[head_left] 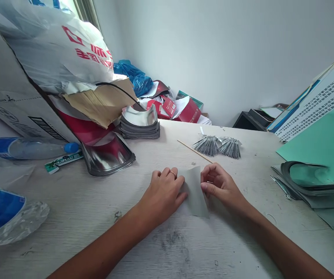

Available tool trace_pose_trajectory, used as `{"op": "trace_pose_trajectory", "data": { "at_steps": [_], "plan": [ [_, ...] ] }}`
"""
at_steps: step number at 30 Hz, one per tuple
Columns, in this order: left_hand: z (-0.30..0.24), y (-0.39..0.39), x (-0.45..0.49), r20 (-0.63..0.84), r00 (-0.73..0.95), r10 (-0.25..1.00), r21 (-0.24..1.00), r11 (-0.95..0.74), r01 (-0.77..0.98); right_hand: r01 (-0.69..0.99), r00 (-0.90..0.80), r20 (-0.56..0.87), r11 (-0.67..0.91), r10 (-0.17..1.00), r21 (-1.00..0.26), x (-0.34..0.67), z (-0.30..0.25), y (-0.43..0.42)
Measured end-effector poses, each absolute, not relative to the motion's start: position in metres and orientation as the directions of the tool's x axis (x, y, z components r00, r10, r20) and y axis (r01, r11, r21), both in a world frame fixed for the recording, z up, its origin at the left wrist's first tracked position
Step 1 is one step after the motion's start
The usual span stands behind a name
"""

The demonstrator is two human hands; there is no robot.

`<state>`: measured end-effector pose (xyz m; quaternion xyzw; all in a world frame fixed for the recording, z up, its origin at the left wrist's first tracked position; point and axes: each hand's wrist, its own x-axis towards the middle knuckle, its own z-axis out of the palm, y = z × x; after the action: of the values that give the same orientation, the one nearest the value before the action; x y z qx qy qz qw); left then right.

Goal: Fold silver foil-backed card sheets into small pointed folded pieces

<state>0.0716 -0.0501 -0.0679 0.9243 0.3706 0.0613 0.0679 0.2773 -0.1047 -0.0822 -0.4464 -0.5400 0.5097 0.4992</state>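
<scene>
A thin grey sheet (195,193) stands out between my two hands above the table, its right part slightly bent. My left hand (167,190) has its fingers curled along the sheet's left side, with a ring on one finger. At the right edge, my right hand (221,185) pinches the sheet between thumb and fingers. Just beyond my hands lies a thin wooden stick (194,150). Two fanned bundles of thin silvery wire-like pieces (207,146) rest behind it. The fingertips of my left hand are partly hidden.
Curved shiny sheets (109,155) and another curved stack (139,128) lie left. Plastic bottles (36,148) and a carton (18,85) under a white bag (62,50) crowd that side. Grey curved sheets (309,186) lie right, near a green board (321,143).
</scene>
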Motion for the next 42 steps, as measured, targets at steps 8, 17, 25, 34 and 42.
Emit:
{"op": "trace_pose_trajectory", "data": {
  "at_steps": [8,17,25,34,42],
  "plan": [
    [-0.075,-0.055,0.076,0.15,0.713,0.684,0.209,-0.727,0.654,0.082,-0.199,0.283,0.304,0.938,-0.949,0.278,-0.082,-0.104],
    [-0.074,-0.062,0.076,0.14,0.732,0.667,0.152,-0.745,0.65,0.39,-0.264,0.366,0.446,0.892,-0.805,0.277,-0.084,-0.104],
    [-0.074,-0.061,0.075,0.111,0.763,0.637,0.129,-0.77,0.625,0.542,-0.327,0.308,0.445,0.893,-0.713,0.277,-0.091,-0.104],
    [-0.071,-0.06,0.072,0.123,0.796,0.593,0.152,-0.804,0.576,0.62,-0.245,0.32,0.401,0.915,-0.674,0.279,-0.097,-0.103],
    [-0.074,-0.063,0.073,0.157,0.801,0.577,0.141,-0.816,0.56,0.596,-0.285,0.308,0.419,0.908,-0.685,0.277,-0.095,-0.106]
  ]
}}
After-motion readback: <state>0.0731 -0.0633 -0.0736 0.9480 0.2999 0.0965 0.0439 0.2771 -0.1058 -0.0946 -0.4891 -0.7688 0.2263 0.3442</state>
